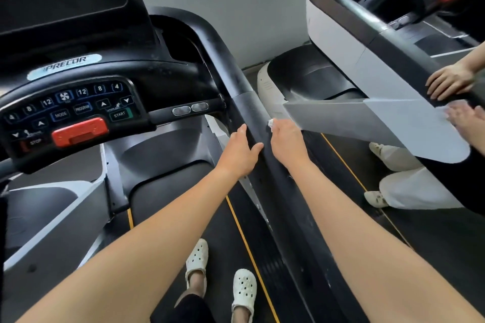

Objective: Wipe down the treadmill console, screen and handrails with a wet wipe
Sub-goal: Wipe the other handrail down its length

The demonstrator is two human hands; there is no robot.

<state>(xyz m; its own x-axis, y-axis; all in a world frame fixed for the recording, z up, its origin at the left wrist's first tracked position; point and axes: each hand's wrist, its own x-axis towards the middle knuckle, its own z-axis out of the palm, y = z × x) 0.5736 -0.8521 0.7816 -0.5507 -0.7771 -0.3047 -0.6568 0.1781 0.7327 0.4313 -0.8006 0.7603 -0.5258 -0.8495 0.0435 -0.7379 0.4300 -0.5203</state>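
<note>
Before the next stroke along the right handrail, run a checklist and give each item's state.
1. Wet wipe held in the right hand: ok, a white bit shows past the fingers.
2. Wipe at the right handrail: ok, it sits at the rail's outer edge.
3. Left hand steadying: ok, it rests on the rail, thumb laid across the top.
4. Rail ahead free: ok, nothing lies on it up to the bend.
5. Other person's hand: ok, it is on the neighbouring treadmill, apart from this rail.
6. Wipe damp enough: cannot tell.
</note>
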